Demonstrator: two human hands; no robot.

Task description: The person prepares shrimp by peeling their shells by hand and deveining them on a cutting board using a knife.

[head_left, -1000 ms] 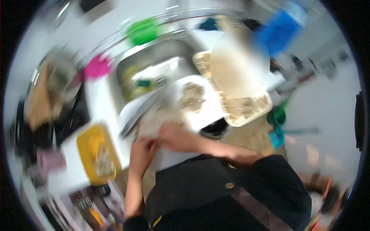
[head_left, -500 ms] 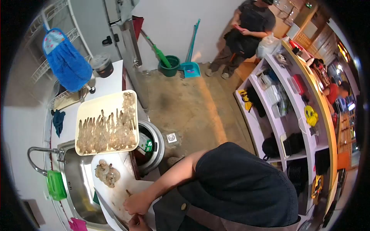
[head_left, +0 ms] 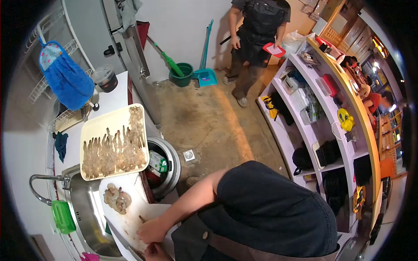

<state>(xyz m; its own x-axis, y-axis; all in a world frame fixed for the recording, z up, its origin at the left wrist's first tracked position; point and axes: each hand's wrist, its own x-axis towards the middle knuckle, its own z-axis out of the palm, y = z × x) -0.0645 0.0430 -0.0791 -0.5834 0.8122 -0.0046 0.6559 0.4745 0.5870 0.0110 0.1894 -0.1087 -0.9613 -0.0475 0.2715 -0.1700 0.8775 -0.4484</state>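
Note:
Near the lower end of the white cutting board (head_left: 126, 222), my right hand (head_left: 151, 230) is closed, its fingers bent down. A thin brown piece (head_left: 141, 219) shows just beyond its knuckles; I cannot tell whether the hand holds it. My left hand (head_left: 156, 251) is close below, fingers curled in and partly cut off by the frame edge. Whatever lies between the hands is hidden. A pile of peeled shrimp (head_left: 117, 199) rests on the board's upper part. Above the board, a cream tray (head_left: 93, 126) carries rows of shrimp (head_left: 114, 152), tails pointing up.
A steel sink (head_left: 93, 217) with a faucet (head_left: 41, 187) lies left of the board. Right of the tray stands a round bin (head_left: 173, 163). A person (head_left: 261, 39) with a red-edged item stands by the wall, beside a shelf unit (head_left: 305, 130).
The person at the back has turned and stepped forward, arms now lowered. The view has shifted slightly. My hands stay at the same part of the board.

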